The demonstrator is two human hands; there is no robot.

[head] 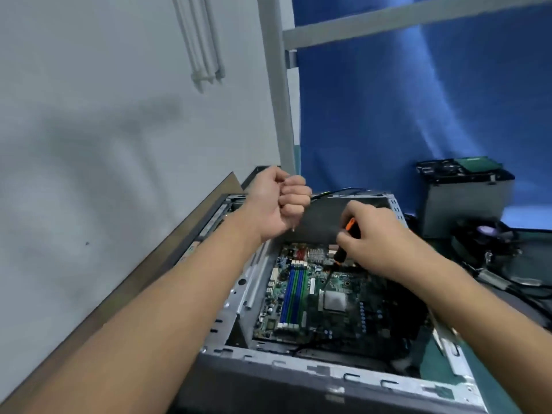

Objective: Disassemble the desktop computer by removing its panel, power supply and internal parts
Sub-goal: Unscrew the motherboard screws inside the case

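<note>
Screwdriver point(346, 239) work on the motherboard point(325, 303) — keep the shaft upright, seat the tip fully, press lightly. Right hand point(378, 237) fingers wrapped round the orange-black handle; left hand point(280, 204) curled in a fist over the far wall, contents impossible to tell. Desktop computer point(298, 380) panel-less, open on the table point(534, 246).

text: none legible | motherboard point(322, 297) print perhaps present; too blurred

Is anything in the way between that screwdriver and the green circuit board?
Nothing visible. The right hand holds the screwdriver tip-down at the motherboard; the left hand is raised clear, to its left.
</note>
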